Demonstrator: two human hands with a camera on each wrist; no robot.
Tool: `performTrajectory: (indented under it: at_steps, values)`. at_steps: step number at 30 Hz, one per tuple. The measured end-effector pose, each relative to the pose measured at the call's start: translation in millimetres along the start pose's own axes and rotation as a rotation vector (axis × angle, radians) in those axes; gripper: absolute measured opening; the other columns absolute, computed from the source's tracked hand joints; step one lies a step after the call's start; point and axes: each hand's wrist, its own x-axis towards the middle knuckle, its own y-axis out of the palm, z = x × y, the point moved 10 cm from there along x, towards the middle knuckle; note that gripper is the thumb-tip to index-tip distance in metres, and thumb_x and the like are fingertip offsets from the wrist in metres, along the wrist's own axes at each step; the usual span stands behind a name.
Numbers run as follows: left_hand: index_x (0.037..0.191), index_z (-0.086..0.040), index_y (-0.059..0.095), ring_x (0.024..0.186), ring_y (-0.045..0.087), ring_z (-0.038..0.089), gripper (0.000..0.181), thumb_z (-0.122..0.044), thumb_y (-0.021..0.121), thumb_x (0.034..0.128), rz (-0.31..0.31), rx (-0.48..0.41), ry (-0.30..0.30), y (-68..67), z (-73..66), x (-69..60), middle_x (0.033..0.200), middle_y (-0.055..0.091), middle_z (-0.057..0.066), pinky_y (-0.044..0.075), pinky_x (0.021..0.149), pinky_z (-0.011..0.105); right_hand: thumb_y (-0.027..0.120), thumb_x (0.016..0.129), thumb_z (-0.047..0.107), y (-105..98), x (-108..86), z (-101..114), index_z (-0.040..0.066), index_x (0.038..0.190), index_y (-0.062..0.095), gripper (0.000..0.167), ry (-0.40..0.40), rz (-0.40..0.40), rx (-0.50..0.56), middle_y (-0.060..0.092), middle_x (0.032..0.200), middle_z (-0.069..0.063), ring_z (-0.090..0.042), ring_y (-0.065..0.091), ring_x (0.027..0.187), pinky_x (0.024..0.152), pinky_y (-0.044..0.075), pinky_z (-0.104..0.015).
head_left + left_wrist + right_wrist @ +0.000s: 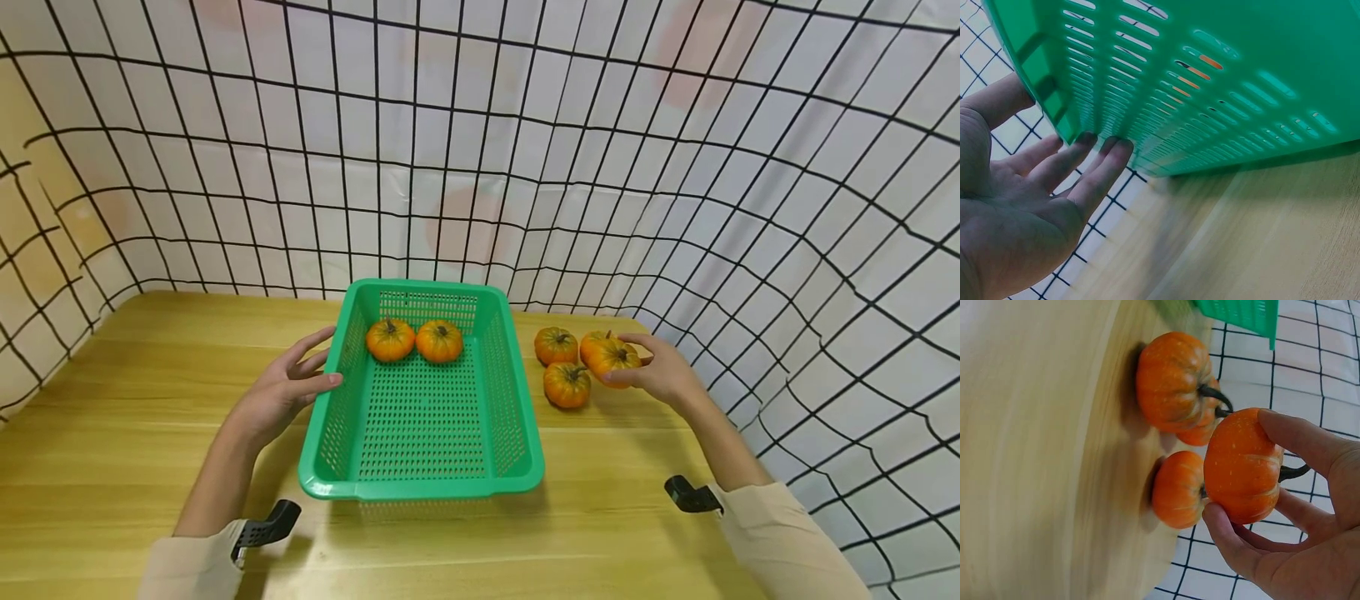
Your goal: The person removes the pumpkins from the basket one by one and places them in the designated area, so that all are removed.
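Note:
A green plastic basket (420, 417) stands on the table, with two small orange pumpkins (391, 340) side by side at its far end. My left hand (281, 387) is at its left side; the thumb lies on the rim and the fingers touch the slotted outer wall (1166, 119). Off to the basket's right, my right hand (660, 371) holds a small pumpkin (1241, 465) between thumb and fingertips, its dark stem facing the palm. That pumpkin is raised off the table, close to three others, among them a front pumpkin (567, 385) and a back pumpkin (556, 346).
The wooden table (600, 517) runs up to a white sheet with a black wire grid (465, 167) at the back and sides. Black wrist camera mounts (270, 527) stick out from both sleeves.

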Motion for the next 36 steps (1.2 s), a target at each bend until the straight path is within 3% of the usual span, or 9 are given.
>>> performTrajectory:
  at_steps: [10,14,20,29,36]
  values:
    - [0.163,-0.020,0.020,0.131,0.054,0.018,0.079,-0.008,0.065,0.0980,0.001,-0.006,0.002,0.5,-1.1,-0.7,0.164,0.030,0.021,0.052,0.097,0.029,0.079,0.087,0.044,6.7,2.5,-26.0,0.012,0.159,0.032,0.092,0.046,0.004,0.013,0.025,0.161,-0.033,-0.046,0.059,0.121,0.095,0.051,-0.057]
    - [0.163,-0.020,0.020,0.131,0.053,0.018,0.080,-0.008,0.065,0.0980,0.001,-0.005,-0.002,0.4,-0.6,-0.5,0.164,0.029,0.021,0.051,0.097,0.029,0.079,0.087,0.042,10.1,3.1,-31.8,0.009,0.159,0.033,0.092,0.048,0.008,0.013,0.026,0.160,-0.035,-0.048,0.058,0.122,0.094,0.052,-0.057]
    - [0.163,-0.020,0.020,0.130,0.054,0.017,0.080,-0.009,0.065,0.0979,-0.007,-0.005,-0.003,-0.7,0.8,-0.3,0.164,0.030,0.021,0.051,0.097,0.029,0.077,0.088,0.043,15.9,4.7,-40.8,0.008,0.158,0.034,0.090,0.059,0.016,-0.008,0.025,0.161,-0.034,-0.052,0.044,0.134,0.097,0.049,-0.061]
    - [0.163,-0.021,0.020,0.130,0.053,0.017,0.080,-0.009,0.065,0.0976,-0.006,-0.008,-0.001,-1.9,1.7,-1.2,0.165,0.029,0.021,0.051,0.097,0.029,0.078,0.088,0.044,26.5,5.5,-50.0,0.007,0.158,0.034,0.090,0.057,0.025,-0.003,0.031,0.156,-0.036,-0.048,0.056,0.122,0.089,0.054,-0.054]
    - [0.163,-0.021,0.020,0.132,0.051,0.019,0.081,-0.009,0.066,0.0974,-0.006,-0.002,-0.009,-1.2,1.8,-0.5,0.165,0.028,0.020,0.051,0.098,0.028,0.078,0.088,0.045,32.1,8.3,-58.0,0.007,0.159,0.031,0.093,0.092,0.035,0.014,0.031,0.157,-0.035,-0.048,0.055,0.125,0.094,0.052,-0.055]
